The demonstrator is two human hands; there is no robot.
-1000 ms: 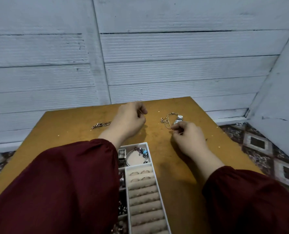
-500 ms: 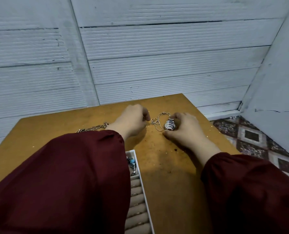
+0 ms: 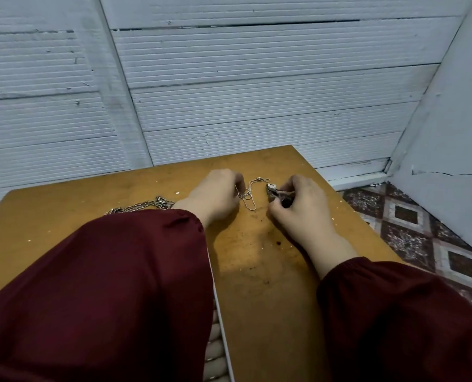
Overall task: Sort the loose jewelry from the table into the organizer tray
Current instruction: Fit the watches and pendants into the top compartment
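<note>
A thin silver necklace chain (image 3: 250, 195) lies tangled on the brown table (image 3: 256, 266) between my hands. My left hand (image 3: 215, 194) pinches its left end with curled fingers. My right hand (image 3: 300, 205) grips the silver pendant (image 3: 272, 190) at the chain's other end, just above the tabletop. A thick silver link chain (image 3: 144, 206) lies to the left, partly behind my left sleeve. The white organizer tray (image 3: 223, 340) with beige ring rolls shows only as a sliver at the bottom, mostly hidden by my left sleeve.
A white ribbed wall stands right behind the table's far edge. The table's right edge drops to a patterned tile floor (image 3: 422, 238). A grey panel (image 3: 449, 133) rises at the right.
The view has tilted up and my sleeve now hides most of the tray. My right hand has closed over the pendant, and my left hand has taken hold of the thin chain.
</note>
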